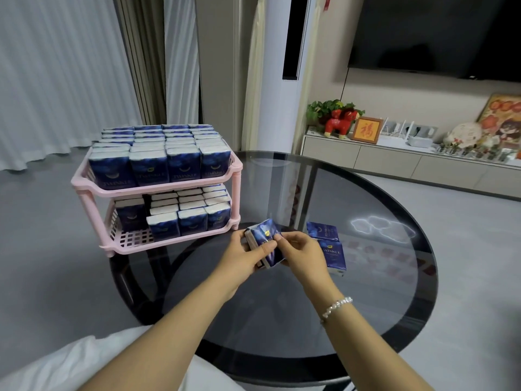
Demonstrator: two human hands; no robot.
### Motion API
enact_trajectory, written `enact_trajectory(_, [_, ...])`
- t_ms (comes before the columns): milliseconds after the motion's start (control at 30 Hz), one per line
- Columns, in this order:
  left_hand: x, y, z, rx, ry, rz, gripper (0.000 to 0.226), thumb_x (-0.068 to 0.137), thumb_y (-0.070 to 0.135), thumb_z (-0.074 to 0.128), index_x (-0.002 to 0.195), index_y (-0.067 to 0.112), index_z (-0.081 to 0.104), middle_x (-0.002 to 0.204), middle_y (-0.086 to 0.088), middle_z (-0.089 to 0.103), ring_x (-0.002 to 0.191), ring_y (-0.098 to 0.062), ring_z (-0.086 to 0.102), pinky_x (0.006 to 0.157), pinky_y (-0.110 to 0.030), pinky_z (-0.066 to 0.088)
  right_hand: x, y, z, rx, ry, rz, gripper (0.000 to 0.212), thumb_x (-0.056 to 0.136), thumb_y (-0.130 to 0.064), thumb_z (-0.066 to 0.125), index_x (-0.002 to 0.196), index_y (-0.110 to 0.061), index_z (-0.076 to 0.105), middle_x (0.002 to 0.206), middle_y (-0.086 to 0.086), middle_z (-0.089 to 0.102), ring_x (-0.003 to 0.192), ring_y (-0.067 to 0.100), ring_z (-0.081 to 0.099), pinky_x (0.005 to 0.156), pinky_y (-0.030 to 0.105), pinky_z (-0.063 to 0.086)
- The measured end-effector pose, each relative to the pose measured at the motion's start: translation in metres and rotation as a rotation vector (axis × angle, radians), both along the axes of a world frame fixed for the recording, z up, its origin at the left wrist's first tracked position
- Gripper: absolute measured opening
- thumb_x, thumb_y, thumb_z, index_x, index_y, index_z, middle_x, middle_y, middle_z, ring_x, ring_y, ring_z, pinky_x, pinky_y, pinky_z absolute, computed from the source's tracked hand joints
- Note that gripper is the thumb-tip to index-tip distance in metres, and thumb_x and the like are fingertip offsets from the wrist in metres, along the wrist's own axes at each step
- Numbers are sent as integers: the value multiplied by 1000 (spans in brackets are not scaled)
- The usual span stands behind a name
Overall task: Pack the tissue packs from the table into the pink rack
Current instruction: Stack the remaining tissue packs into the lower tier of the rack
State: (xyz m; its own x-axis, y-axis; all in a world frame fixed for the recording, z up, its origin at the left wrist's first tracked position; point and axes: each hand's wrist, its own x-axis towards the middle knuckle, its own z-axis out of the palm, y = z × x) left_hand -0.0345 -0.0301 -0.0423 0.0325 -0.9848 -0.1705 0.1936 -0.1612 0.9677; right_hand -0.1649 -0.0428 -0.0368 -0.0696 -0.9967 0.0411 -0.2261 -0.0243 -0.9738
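Pink rack (158, 185) sits at the table's (366, 320) far-left edge: top shelf looks full w/ upright packs, bottom shelf mostly full, open slots at its front-left corner. Two loose packs (328, 244) lie just right of my hands, toward the table's middle. I've got the held packs (265, 241) (looks like 2, can't be sure) gripped btwn left hand (244, 256) and right hand (300, 249), fingers curled round them; I judge next move is sliding them upright into that bottom gap.

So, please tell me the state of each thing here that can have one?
Left hand: grips held packs.
Right hand: pinches held packs.
Held packs: above table.
Two loose packs: on glass table.
Top shelf: full.
Bottom shelf: partly filled.
Television: off.
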Motion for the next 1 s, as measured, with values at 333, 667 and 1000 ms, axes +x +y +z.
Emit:
enact_trajectory(333, [8, -11, -7, 33, -18, 55, 56, 78, 25, 76, 126, 18, 47, 123, -5, 60, 108, -24, 63, 90, -49, 54, -74, -76, 8, 185, 1009, -117, 47, 86, -51, 55, 119, -17, 56, 126, 12, 52, 118, 33, 44, 93, 38, 39])
enact_trajectory(667, [13, -16, -10, 63, -21, 104, 63, 76, 27, 79, 129, 19, 47, 125, -4, 60, 108, -22, 63, 90, -46, 55, -68, -87, 12, 239, 723, 103, 44, 74, -39, 76, 104, -16, 53, 111, 8, 44, 94, 25, 52, 84, 33, 46])
enact_trajectory(1000, [15, -8, -1, 48, 16, 160, 58, 76, 22, 79, 126, 15, 51, 119, -4, 64, 106, -22, 65, 90, -42, 55, -29, -35, 30, -97, 113, 124, 15, 92, -25, 57, 96, -13, 64, 78, -3, 65, 63, 6, 56, 54, 13, 44])
